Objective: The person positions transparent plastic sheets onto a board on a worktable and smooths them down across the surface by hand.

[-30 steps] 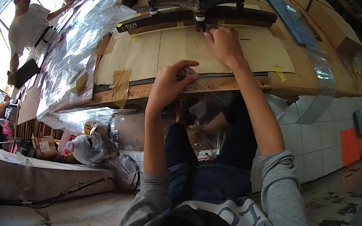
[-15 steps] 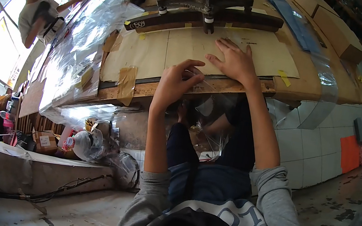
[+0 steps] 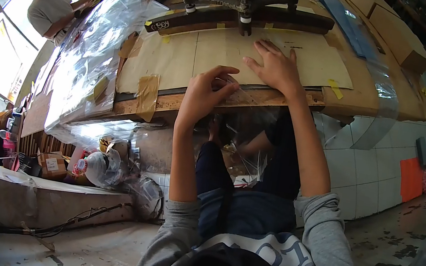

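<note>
My left hand [image 3: 201,93] is at the front edge of the workbench, its fingers curled and thumb drawn in around a piece of clear plastic film [image 3: 241,97], which is hard to make out. My right hand [image 3: 275,69] lies with fingers spread on the pale sheet [image 3: 221,50] covering the bench top, palm down. Just beyond my fingertips, a dark metal press [image 3: 246,4] with a long bar [image 3: 203,25] spans the sheet. Brown tape [image 3: 146,96] and yellow tape [image 3: 336,89] stick to the sheet's edges.
Clear plastic sheeting [image 3: 87,61] covers the bench's left side. A cardboard box [image 3: 398,37] and blue strips [image 3: 337,13] are at the right. Another person [image 3: 50,13] stands at the far left. Below the bench are a large clear bottle [image 3: 97,167] and a small carton [image 3: 52,165].
Both hands keep nearly the same pose and place; my view has shifted slightly. The person at the far left has leaned toward the bench.
</note>
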A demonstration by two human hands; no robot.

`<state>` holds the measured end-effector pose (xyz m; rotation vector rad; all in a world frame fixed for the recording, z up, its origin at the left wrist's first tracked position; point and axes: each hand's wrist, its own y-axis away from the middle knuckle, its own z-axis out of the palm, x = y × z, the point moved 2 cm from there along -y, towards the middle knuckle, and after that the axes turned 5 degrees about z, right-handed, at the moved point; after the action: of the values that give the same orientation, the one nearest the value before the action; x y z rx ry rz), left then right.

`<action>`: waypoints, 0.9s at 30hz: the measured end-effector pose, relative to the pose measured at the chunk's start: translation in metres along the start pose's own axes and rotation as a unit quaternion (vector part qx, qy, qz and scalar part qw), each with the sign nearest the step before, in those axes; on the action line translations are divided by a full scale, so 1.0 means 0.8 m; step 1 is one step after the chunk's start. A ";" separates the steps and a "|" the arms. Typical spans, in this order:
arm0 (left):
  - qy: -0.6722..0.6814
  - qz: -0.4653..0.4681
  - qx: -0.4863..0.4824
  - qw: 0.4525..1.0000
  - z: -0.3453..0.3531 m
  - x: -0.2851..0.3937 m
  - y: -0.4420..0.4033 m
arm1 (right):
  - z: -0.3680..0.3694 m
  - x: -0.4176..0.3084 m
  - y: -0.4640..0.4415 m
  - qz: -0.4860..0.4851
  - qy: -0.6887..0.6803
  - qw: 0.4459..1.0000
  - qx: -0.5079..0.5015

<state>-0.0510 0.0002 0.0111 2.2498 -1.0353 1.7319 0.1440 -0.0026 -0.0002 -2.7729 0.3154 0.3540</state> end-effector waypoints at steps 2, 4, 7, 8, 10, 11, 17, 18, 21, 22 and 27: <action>-0.007 0.004 -0.003 1.000 0.000 -0.001 0.000 | 0.002 0.001 -0.002 -0.002 -0.001 1.000 0.000; -0.014 -0.012 -0.018 1.000 -0.001 0.000 0.001 | 0.001 0.001 -0.003 0.000 -0.002 1.000 -0.002; -0.005 -0.018 -0.020 1.000 -0.001 0.002 0.001 | -0.001 0.000 -0.003 0.003 -0.005 1.000 -0.006; -0.003 -0.019 -0.019 1.000 -0.001 0.002 0.002 | -0.002 -0.001 -0.003 0.004 -0.004 1.000 -0.009; 0.001 -0.021 -0.018 1.000 -0.001 0.003 0.002 | -0.004 -0.002 -0.004 0.006 -0.003 1.000 -0.016; 0.003 -0.017 -0.018 1.000 -0.001 0.002 0.002 | -0.004 -0.001 -0.005 0.005 -0.005 1.000 -0.016; 0.038 -0.008 0.002 0.999 0.000 0.003 0.001 | 0.000 0.000 -0.006 0.002 -0.007 1.000 0.001; 0.037 -0.008 -0.001 0.999 0.000 0.004 0.001 | 0.002 -0.001 -0.006 -0.001 -0.010 1.000 0.013; 0.025 0.001 -0.001 1.000 0.000 0.004 0.001 | 0.004 0.000 -0.007 -0.003 -0.011 1.000 0.022; 0.020 0.005 0.000 1.000 0.000 0.004 0.001 | 0.004 0.000 -0.006 -0.003 -0.010 1.000 0.020; 0.022 -0.007 0.002 1.000 0.000 0.007 0.002 | -0.003 -0.002 -0.005 0.002 -0.003 1.000 -0.006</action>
<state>-0.0515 -0.0035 0.0157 2.2058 -1.0063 1.7693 0.1443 0.0009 0.0036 -2.7839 0.3189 0.3654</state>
